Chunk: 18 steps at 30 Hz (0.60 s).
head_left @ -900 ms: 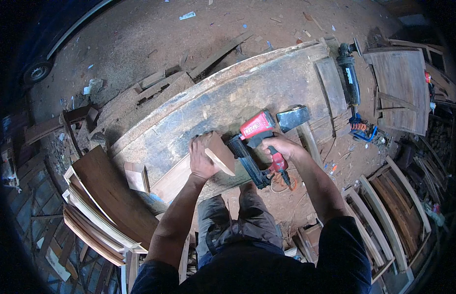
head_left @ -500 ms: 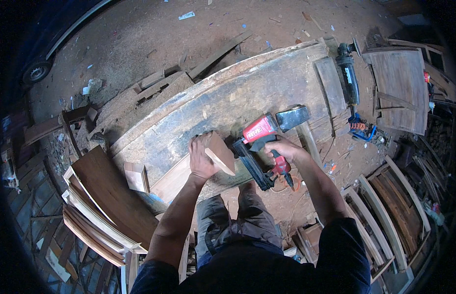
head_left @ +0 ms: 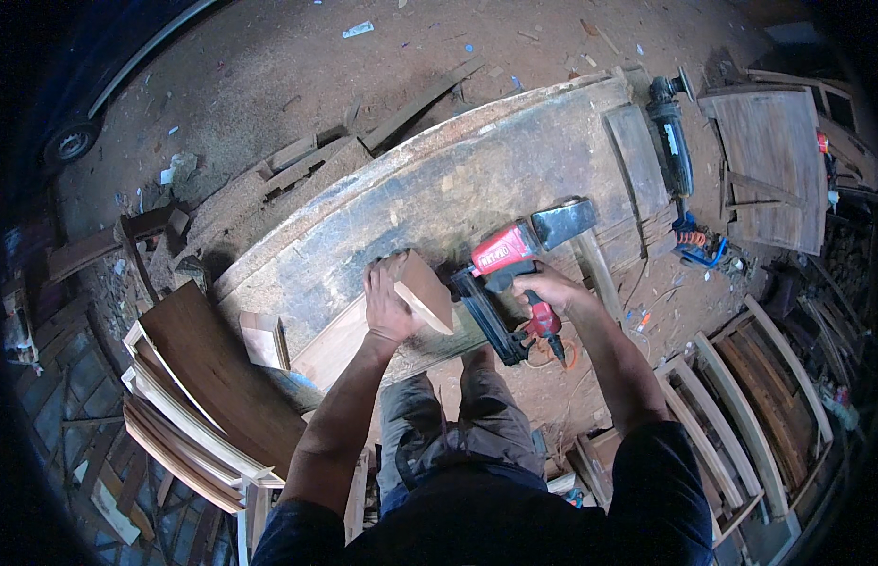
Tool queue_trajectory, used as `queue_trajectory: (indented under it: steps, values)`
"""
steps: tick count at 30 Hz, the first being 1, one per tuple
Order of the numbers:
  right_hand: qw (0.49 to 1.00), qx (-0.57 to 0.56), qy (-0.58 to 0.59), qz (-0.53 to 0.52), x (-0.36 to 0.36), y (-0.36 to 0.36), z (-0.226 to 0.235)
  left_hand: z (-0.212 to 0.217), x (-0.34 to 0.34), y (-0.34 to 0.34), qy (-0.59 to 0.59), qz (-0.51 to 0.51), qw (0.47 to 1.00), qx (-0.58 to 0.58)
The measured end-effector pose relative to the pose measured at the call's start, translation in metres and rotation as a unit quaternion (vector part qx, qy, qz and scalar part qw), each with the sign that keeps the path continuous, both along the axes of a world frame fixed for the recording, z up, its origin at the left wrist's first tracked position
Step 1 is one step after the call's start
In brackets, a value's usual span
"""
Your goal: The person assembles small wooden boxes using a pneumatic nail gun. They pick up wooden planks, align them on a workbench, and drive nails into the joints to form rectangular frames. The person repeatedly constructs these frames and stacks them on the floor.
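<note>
My left hand (head_left: 392,307) grips a light wooden piece (head_left: 426,288) that stands on the workbench (head_left: 458,189), fingers over its far left side. Under and beside that wrist lies a long pale board (head_left: 330,344). In my right hand (head_left: 544,291) is a red and black nail gun (head_left: 505,250), held by its handle with my fingers wrapped round it. The gun's black magazine (head_left: 491,321) slants across the bench's near edge, its nose close to the wooden piece's right side. I cannot tell whether the two touch.
Small wooden pieces (head_left: 263,340) lie at the bench's left end. A dark curved panel (head_left: 217,373) leans at left. An angle grinder (head_left: 671,141) rests by the far right end. Curved wooden frames (head_left: 741,424) stand at right. Scrap planks (head_left: 425,104) lie beyond the bench.
The nail gun in my right hand has shifted very slightly right and tilted a little. My left hand and the wooden piece have stayed in place.
</note>
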State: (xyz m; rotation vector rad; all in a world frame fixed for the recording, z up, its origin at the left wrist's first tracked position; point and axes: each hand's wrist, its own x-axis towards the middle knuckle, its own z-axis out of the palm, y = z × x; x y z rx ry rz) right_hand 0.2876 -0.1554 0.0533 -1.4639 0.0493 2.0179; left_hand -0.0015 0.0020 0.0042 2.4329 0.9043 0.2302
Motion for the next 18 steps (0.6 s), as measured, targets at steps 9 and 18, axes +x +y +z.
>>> queue_trajectory:
  steps: [9, 18]
  values:
    - [0.998, -0.020, 0.021, -0.063, -0.008, -0.019, -0.003, 0.006, 0.010, -0.001, -0.030, -0.005, 0.999, 0.018]
    - [0.997, -0.028, -0.037, -0.061, -0.002, -0.015, 0.005, 0.006, 0.011, 0.000, 0.005, -0.017, 1.000, 0.014]
